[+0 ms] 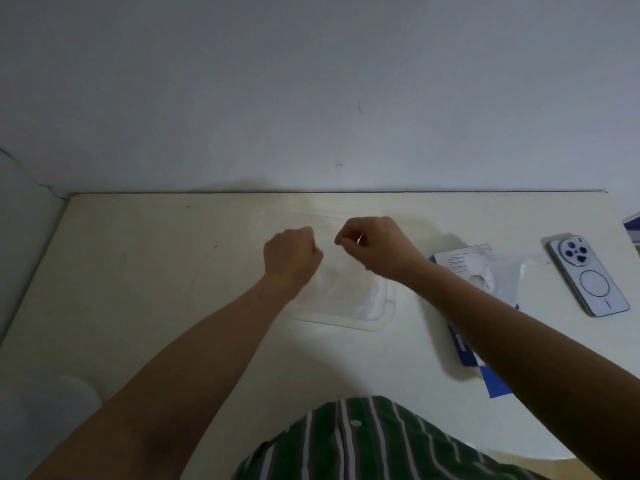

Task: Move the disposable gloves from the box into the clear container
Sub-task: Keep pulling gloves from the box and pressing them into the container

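A clear flat container [375, 322] lies in the middle of the table with crumpled white disposable gloves [346, 292] inside it. My left hand [292, 254] and my right hand [375, 245] are over its far part, close together, fingers curled. Each pinches thin clear film there, which looks like the container's upper layer; I cannot tell for sure that it is not a glove. The blue and white glove box [464, 344] lies to the right, partly under my right forearm, with thin clear gloves [498, 275] spilling from its opening.
A light blue phone [587, 275] lies face down at the right of the cream table [156, 271]. A blue and white item [632, 226] shows at the right edge. The wall runs along the table's far edge. My striped green shirt is at the bottom.
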`<state>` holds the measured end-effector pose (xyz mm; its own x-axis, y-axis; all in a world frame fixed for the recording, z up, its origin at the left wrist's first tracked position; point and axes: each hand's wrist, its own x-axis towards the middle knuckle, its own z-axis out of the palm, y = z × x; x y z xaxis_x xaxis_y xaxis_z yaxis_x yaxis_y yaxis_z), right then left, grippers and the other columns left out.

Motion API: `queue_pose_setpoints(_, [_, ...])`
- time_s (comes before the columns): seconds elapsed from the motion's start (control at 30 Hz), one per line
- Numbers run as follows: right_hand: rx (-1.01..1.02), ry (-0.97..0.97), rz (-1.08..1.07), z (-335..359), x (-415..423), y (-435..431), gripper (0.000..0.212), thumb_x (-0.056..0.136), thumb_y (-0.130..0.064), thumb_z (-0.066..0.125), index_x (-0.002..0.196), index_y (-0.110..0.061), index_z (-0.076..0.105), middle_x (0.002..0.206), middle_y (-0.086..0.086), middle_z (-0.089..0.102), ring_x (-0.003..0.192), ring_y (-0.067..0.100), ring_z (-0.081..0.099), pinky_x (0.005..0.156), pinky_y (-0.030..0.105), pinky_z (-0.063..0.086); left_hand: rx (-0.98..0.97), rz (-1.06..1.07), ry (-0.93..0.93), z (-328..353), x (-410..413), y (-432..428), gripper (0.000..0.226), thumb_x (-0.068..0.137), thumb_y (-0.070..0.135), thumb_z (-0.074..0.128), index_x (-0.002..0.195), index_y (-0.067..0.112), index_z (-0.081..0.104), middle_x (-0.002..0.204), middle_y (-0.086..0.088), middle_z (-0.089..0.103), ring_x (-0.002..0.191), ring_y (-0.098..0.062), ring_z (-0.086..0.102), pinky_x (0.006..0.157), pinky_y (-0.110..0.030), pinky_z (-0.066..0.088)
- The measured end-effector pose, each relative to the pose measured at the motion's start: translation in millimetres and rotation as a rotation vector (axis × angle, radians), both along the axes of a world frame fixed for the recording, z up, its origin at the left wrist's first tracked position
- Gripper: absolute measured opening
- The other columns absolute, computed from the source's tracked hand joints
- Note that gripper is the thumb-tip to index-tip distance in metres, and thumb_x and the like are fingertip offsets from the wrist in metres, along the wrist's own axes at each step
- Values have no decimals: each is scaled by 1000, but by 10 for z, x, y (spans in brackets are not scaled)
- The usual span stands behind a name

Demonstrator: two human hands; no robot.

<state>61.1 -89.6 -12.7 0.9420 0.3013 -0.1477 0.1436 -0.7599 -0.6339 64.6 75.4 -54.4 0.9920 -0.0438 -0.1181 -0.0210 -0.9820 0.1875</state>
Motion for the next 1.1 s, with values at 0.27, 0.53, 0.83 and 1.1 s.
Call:
queue_pose_setpoints(0.27, [-412,-67,-429,-9,-86,-1291,48,83,-37,69,118,-10,51,115,11,52,100,26,55,82,39,51,-341,-311,-92,335,-91,-975,14,91,32,53,99,21,57,73,1,64,67,-22,59,65,-32,48])
queue_pose_setpoints(0.53, [-389,595,-485,-273,-385,-1830,50,85,-30,71,122,0,56,99,11,60,84,24,62,62,26,53,-259,-591,139,238,-217,-1666,22,89,20,56,108,13,63,103,-9,63,90,-28,60,71,-33,47])
queue_pose_setpoints(0.83, [216,575,-557,-362,-337,-1591,23,92,-29,63,105,-12,58,100,10,64,82,20,65,63,26,56,-79,-505,410,14,-220,-1848,63,83,31,71,133,5,42,131,-15,38,111,-31,54,86,-33,44])
queue_pose_setpoints(1.1, [278,347,-470,-260,-331,-1852,19,88,-19,68,86,-1,62,76,9,63,61,13,58,53,18,47,-103,-480,429,-61,-199,-1846,68,78,22,76,129,1,36,132,-17,36,111,-35,54,81,-35,43])
